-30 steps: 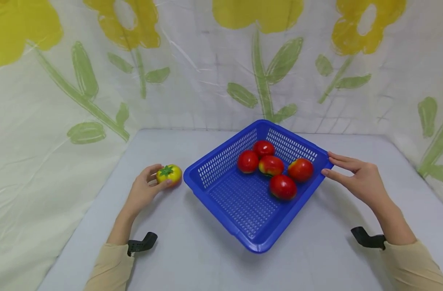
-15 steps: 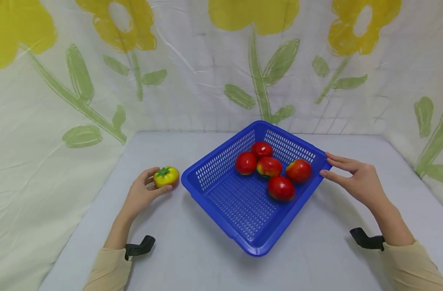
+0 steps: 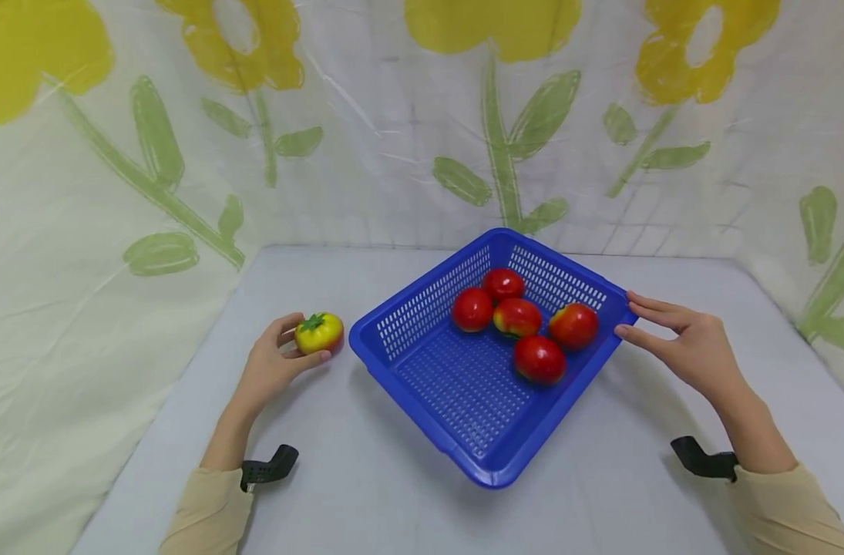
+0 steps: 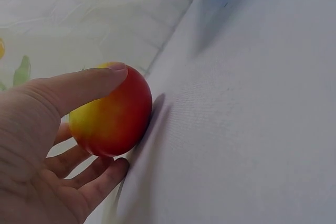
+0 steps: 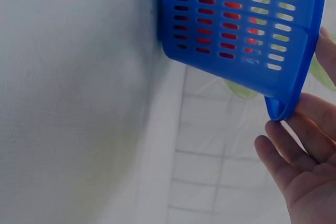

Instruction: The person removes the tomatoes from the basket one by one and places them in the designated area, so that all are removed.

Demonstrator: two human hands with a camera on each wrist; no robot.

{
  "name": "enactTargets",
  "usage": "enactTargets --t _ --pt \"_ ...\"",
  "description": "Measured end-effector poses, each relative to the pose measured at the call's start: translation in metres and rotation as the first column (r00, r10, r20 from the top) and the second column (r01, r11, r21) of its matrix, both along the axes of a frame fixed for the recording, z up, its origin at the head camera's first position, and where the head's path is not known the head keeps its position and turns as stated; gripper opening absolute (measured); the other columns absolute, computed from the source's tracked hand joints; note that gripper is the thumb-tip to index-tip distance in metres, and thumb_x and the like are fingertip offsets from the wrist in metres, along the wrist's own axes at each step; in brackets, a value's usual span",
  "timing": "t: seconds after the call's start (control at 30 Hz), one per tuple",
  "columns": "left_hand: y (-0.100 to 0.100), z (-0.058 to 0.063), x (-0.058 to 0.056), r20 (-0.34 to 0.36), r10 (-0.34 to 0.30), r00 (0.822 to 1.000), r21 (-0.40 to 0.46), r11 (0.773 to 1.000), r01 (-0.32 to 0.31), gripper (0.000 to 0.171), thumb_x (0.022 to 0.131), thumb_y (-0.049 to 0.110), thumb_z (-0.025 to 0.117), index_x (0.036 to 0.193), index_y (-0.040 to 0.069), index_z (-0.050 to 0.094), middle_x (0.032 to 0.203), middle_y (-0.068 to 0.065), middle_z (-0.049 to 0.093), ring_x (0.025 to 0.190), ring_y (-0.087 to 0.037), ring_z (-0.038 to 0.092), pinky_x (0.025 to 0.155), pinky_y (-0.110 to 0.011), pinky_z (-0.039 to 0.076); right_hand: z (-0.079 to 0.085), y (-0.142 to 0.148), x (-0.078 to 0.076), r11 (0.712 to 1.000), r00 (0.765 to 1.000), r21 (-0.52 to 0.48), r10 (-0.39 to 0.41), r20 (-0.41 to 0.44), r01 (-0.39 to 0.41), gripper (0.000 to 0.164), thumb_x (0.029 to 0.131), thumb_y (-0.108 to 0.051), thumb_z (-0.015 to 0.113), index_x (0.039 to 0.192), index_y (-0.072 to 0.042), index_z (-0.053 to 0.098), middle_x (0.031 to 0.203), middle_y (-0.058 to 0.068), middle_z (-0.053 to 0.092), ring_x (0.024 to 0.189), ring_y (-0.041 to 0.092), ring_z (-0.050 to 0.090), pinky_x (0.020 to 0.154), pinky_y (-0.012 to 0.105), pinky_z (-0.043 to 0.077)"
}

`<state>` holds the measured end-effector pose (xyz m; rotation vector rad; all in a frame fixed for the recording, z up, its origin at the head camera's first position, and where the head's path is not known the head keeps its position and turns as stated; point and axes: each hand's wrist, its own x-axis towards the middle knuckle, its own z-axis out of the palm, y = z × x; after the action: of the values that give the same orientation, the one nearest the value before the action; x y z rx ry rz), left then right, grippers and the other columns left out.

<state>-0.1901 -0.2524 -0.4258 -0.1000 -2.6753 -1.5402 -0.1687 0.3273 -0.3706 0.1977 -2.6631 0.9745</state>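
Note:
On the left of the table, my left hand (image 3: 270,360) holds a yellow-and-red tomato (image 3: 320,333) with a green leafy top. The left wrist view shows the thumb laid across the tomato (image 4: 118,116), with the fingers curled on its other side. At centre, a blue perforated plastic basket (image 3: 435,439) is turned cornerwise. My right hand (image 3: 692,343) pinches the rim at its right corner between thumb and fingers. Close up in the right wrist view, the fingers (image 5: 310,124) lie under the lip of the basket (image 5: 252,74).
Several shiny red fruits, some with yellow patches, lie in the basket's back and right part, one of them a red fruit (image 3: 539,359) nearest the front. The pale table (image 3: 366,509) meets a flower-painted sheet (image 3: 366,177) behind. Each wrist wears a black camera mount (image 3: 272,466).

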Motion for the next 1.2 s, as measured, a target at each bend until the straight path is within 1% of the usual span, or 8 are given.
enactTargets --t 0.17,0.33,0.4,0.43,0.57,0.93,1.1,1.2 --pt "0.000 0.003 0.002 0.017 0.020 1.000 0.010 1.000 -0.020 0.095 0.077 0.038 0.085 0.150 0.007 0.033 0.153 -0.017 0.031 0.135 -0.040 0.037 0.102 -0.051 0.041 0.002 0.000 0.001 1.000 1.000 0.001 0.002 0.016 -0.002 0.057 0.082 -0.037 0.081 0.131 -0.013 0.064 0.132 0.007 0.060 0.127 0.036 0.049 0.090 0.004 0.030" --pt "0.001 0.007 0.003 -0.001 0.030 1.000 0.014 0.999 -0.030 0.095 0.077 0.036 0.086 0.151 0.007 0.034 0.155 -0.018 0.027 0.137 -0.041 0.034 0.103 -0.053 0.039 0.003 0.000 0.001 1.000 1.000 0.008 0.000 0.014 0.000 0.057 0.083 -0.036 0.081 0.131 -0.011 0.064 0.132 0.007 0.060 0.127 0.036 0.049 0.100 0.016 0.036" --pt "0.000 0.009 0.003 -0.017 0.027 0.999 0.018 0.999 -0.027 0.095 0.077 0.034 0.086 0.151 0.007 0.034 0.155 -0.017 0.029 0.137 -0.040 0.033 0.103 -0.053 0.039 0.004 0.000 0.000 1.000 1.000 0.005 0.000 0.013 0.000 0.057 0.082 -0.036 0.081 0.130 -0.010 0.064 0.132 0.009 0.060 0.126 0.038 0.049 0.104 0.034 0.040" --pt "0.000 0.009 0.003 -0.025 0.024 0.999 0.019 1.000 -0.024 0.095 0.077 0.033 0.087 0.151 0.007 0.034 0.155 -0.016 0.029 0.137 -0.040 0.033 0.103 -0.053 0.038 0.004 -0.001 0.000 1.000 1.000 0.005 -0.001 0.013 0.001 0.057 0.082 -0.036 0.081 0.130 -0.010 0.064 0.132 0.009 0.060 0.127 0.038 0.049 0.104 0.036 0.041" --pt "-0.001 0.010 0.004 -0.056 0.013 0.998 0.004 1.000 -0.013 0.092 0.077 0.029 0.086 0.150 0.007 0.035 0.154 -0.015 0.031 0.138 -0.039 0.030 0.105 -0.055 0.036 0.005 -0.001 0.000 1.000 1.000 -0.006 -0.002 0.026 0.002 0.058 0.082 -0.037 0.081 0.130 -0.008 0.064 0.132 0.010 0.060 0.128 0.039 0.047 0.097 0.061 0.038" --pt "0.001 0.021 0.011 -0.140 -0.002 0.990 -0.035 0.999 -0.003 0.087 0.078 0.023 0.086 0.149 0.008 0.038 0.153 -0.012 0.033 0.141 -0.037 0.023 0.108 -0.058 0.030 0.003 -0.002 0.000 1.000 1.000 -0.005 -0.003 0.030 0.003 0.057 0.082 -0.036 0.081 0.130 -0.011 0.064 0.132 0.009 0.060 0.127 0.037 0.049 0.100 0.054 0.039" --pt "0.002 0.034 0.014 -0.224 -0.049 0.973 -0.041 0.998 0.040 0.091 0.076 0.012 0.087 0.151 0.010 0.035 0.154 -0.010 0.031 0.142 -0.031 0.023 0.109 -0.059 0.027 0.002 -0.001 -0.002 1.000 1.000 -0.009 0.002 0.023 -0.001 0.057 0.082 -0.036 0.082 0.130 -0.011 0.064 0.132 0.010 0.060 0.127 0.038 0.048 0.099 0.059 0.038" --pt "0.008 0.048 0.015 -0.285 -0.085 0.955 -0.040 0.996 0.077 0.093 0.074 0.004 0.086 0.151 0.010 0.034 0.154 -0.009 0.030 0.142 -0.027 0.022 0.111 -0.057 0.025 0.001 0.000 -0.001 1.000 1.000 -0.003 -0.008 0.015 0.008 0.057 0.082 -0.036 0.082 0.130 -0.013 0.065 0.132 0.008 0.060 0.127 0.036 0.049 0.105 0.038 0.039"
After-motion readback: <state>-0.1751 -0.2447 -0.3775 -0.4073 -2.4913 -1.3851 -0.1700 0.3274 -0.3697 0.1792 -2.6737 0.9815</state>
